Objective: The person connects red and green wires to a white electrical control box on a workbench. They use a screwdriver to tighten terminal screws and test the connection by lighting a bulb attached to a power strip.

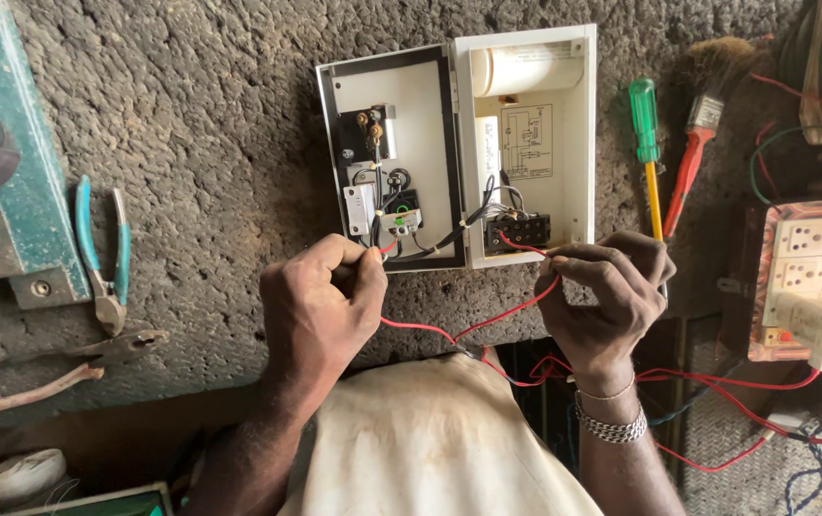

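An opened white electrical box [564, 124] lies on a rough grey work surface, its lid half [420, 86] folded out to the left with small components mounted on it. My left hand [320, 306] pinches a red wire [420, 328] at the lower edge of the lid half, near a small white connector [398, 223]. My right hand [611, 287] pinches the same red wire's other end beside the black terminal block [519, 232] in the box body. The wire sags between both hands.
A green-handled screwdriver [647, 134] and a red-handled brush [693, 162] lie right of the box. A socket board [807, 258] with a white plug and more red wires sits at far right. Teal-handled pliers [100, 258] and rusty pliers [57, 368] lie at left.
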